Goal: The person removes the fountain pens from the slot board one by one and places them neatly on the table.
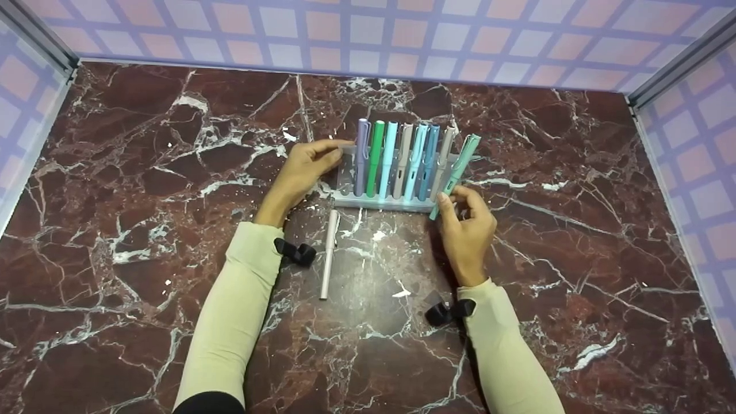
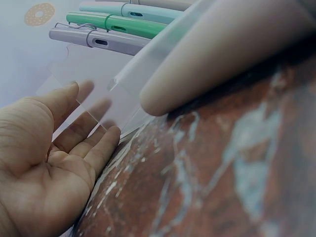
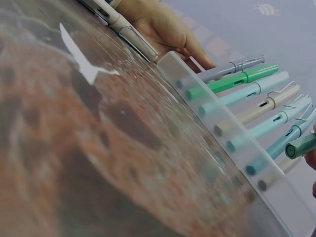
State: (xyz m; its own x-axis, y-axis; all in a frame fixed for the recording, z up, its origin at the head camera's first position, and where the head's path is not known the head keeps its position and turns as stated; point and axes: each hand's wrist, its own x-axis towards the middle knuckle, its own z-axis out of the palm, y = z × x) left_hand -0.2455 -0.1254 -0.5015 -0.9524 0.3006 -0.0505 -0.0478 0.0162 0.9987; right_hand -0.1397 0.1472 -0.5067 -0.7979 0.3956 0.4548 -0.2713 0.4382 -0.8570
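Note:
My left hand [image 1: 302,167] grips the left end of a clear plastic pen stand [image 1: 351,202], thumb and fingers at its side panel. In the right hand [image 1: 468,224], thumb and fingers pinch a teal-green pen [image 1: 467,152] near its middle. That pen leans to the right at the stand's right end, and its lower tip overlaps the front ledge. Several capped pens stand side by side in the holder: a purple pen [image 1: 361,158] at the left, a bright green pen [image 3: 232,83], then light blue, grey-beige and blue ones.
A pale pinkish pen [image 1: 329,256] lies on the dark red marbled table [image 1: 552,253], in front of the stand's left end. Checked panels [image 1: 345,34] border the table at the back and both sides. Black camera straps [image 1: 296,252] sit on both wrists.

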